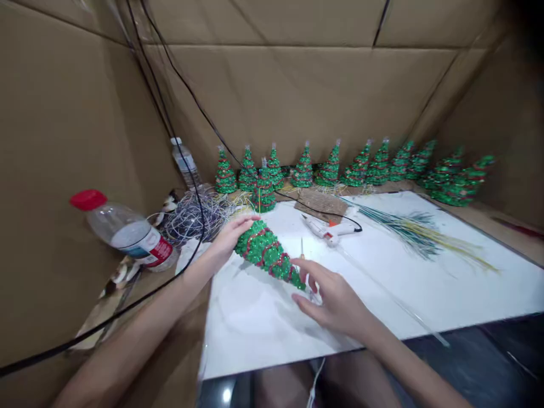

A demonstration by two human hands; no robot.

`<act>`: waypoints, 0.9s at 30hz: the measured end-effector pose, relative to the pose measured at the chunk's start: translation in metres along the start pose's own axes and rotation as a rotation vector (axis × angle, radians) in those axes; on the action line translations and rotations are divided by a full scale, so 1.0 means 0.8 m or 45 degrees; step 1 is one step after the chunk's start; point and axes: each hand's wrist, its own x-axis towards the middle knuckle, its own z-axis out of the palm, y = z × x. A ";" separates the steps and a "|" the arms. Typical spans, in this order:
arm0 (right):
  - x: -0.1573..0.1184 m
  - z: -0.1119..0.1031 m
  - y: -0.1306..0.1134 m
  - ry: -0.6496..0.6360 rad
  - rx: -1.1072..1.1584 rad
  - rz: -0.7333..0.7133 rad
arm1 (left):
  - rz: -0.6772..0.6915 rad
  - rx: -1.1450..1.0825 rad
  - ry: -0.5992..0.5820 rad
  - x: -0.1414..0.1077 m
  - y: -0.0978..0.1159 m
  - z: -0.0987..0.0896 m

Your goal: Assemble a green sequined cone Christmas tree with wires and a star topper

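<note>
A green glittery cone tree [267,252] with red garland lies tilted over the white board [250,317], its tip pointing right and down. Its base end is held by my left hand [233,237], the fingers reaching behind it. My right hand [325,292] is at the tip, thumb and fingers apart, the fingertips close to or touching the tree; whether they touch is unclear. Just behind the tree's tip stands a thin pointed tool [302,248], partly hidden by my right hand. A white glue gun [329,231] lies beyond it on the board.
Several similar trees [303,167] line the back. Left are tangled wires [199,215], a red-capped bottle [131,235] and a smaller bottle [185,161]. Green and yellow strands [408,229] lie right, near a cardboard piece [321,205]. A black cable [165,281] crosses the left side.
</note>
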 end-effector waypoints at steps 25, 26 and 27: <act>0.340 -0.107 -0.150 0.055 -0.120 -0.462 | 0.104 -0.285 0.382 0.007 0.065 -0.018; 0.341 -0.107 -0.148 0.044 -0.114 -0.454 | 0.107 -0.281 0.382 0.008 0.066 -0.019; 0.341 -0.107 -0.147 0.032 -0.107 -0.444 | 0.115 -0.278 0.383 0.009 0.066 -0.019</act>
